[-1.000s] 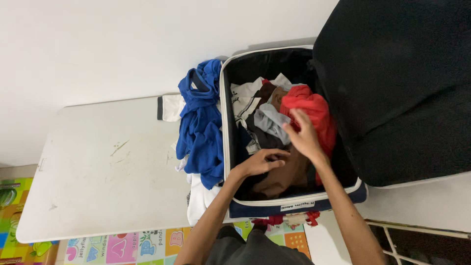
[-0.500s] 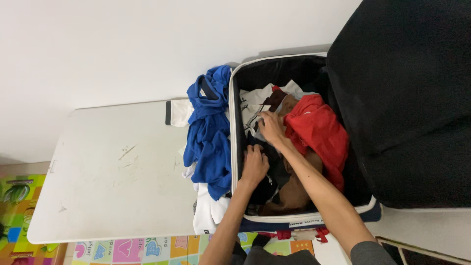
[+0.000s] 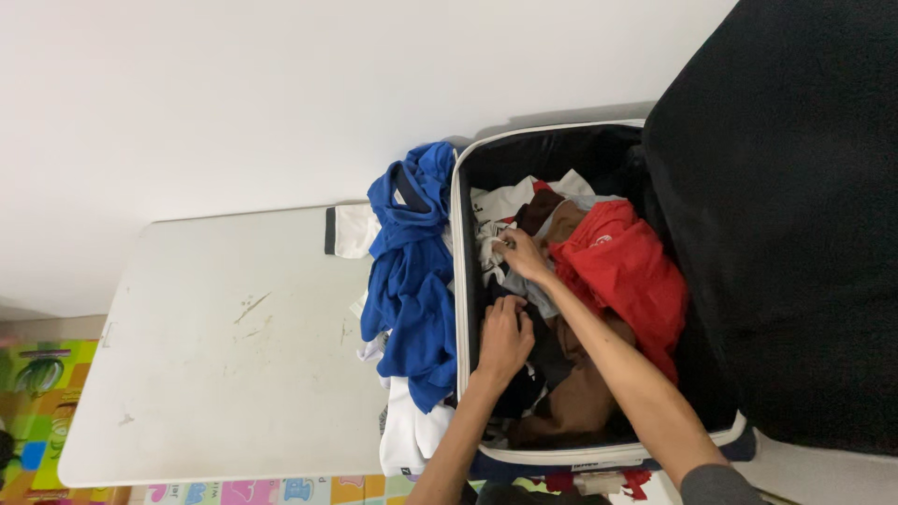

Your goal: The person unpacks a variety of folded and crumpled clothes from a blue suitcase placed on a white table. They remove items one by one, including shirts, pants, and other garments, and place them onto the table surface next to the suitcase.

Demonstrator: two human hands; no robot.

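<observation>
1. Fingers of the right hand (image 3: 522, 255) are pinched shut on a fold of white cloth (image 3: 491, 245) near the far-left part of the suitcase (image 3: 460, 281).
2. Left hand (image 3: 505, 339) lies palm-down with fingers spread and slightly curled, pressing on dark clothes (image 3: 524, 383); whether it grips any fold I cannot tell.
3. White cloth sits tangled among other garments: a red garment (image 3: 622, 276) just to its right, a brown one (image 3: 575, 402) nearer the body.
4. Risk, as I judge it: because the pieces overlap, a pull on the white cloth could drag the neighbours up with it and spill them over the rim.
5. Blue garment (image 3: 407, 281) hangs over the case's left wall onto the tabletop (image 3: 224, 346), with a white garment (image 3: 407, 435) beneath it at the near edge; a nudge could slide both off.
6. Black lid (image 3: 786, 234) stands open on the right and could drop onto the arms if jolted.
7. Tabletop is white and scuffed, set against a plain white wall (image 3: 281, 93); a colourful play mat (image 3: 37, 374) covers the floor below.
</observation>
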